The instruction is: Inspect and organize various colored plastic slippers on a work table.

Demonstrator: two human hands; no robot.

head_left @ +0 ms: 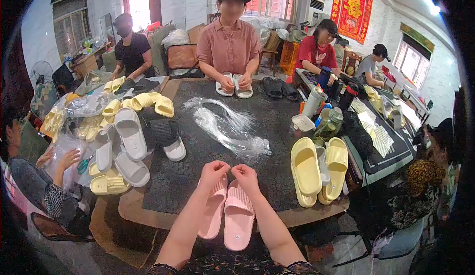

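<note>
A pair of pink ribbed slippers lies side by side at the table's near edge, the left slipper (212, 215) and the right slipper (239, 225) with heels toward me. My left hand (213, 174) is closed in a pinch over the toe end of the left slipper. Close beside it, my right hand (246, 178) pinches at the toe of the right one, fingertips almost meeting the left's. Anything between the fingers is too small or hidden to name. Beyond my hands, a loose bundle of clear plastic strands (217, 126) is spread on the dark tabletop (173, 186).
Grey slippers (130, 134) and yellow slippers (110, 185) are heaped on the left. More yellow slippers (306, 166) stand at right, near a glass jar (330, 121) and bottles. Opposite, a person (230, 47) handles white slippers (225, 87). Other people sit around the tables.
</note>
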